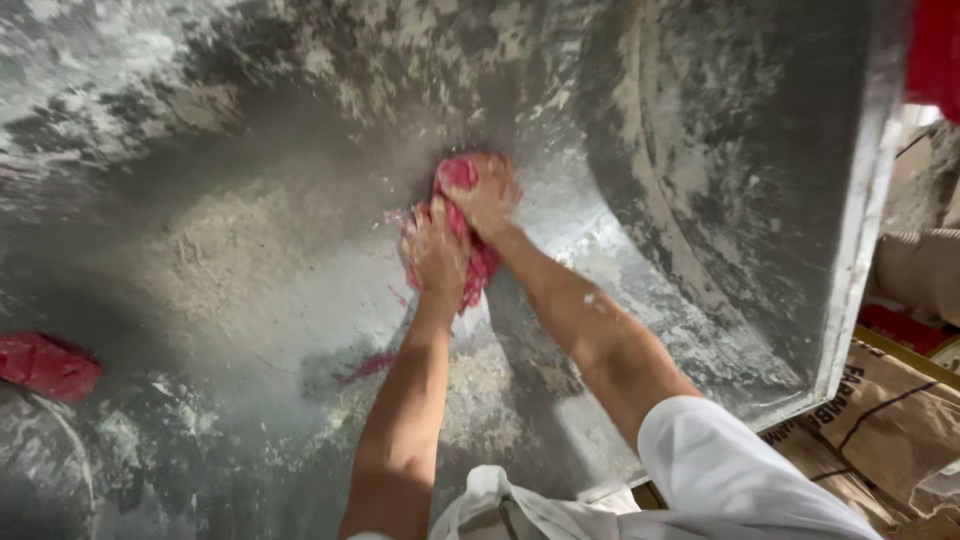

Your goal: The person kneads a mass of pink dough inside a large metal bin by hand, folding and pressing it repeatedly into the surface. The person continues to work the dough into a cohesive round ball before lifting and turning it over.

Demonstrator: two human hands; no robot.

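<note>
Both my hands press a crumpled red cloth (480, 262) against the inside of a big grey metal tub (700, 150) that is streaked with pale powder. My left hand (436, 252) lies on the lower part of the cloth, fingers closed over it. Just above it, my right hand (487, 196) grips the cloth's upper end. A loose red strand (365, 368) of the cloth trails down to the left below my left forearm. White sleeves cover my upper arms at the bottom of the view.
Patches of pale crumbly residue (215, 245) cling to the tub floor. Another red cloth (45, 366) lies at the left edge. The tub's metal rim (855, 260) runs down the right side, with brown paper sacks (890, 420) beyond it.
</note>
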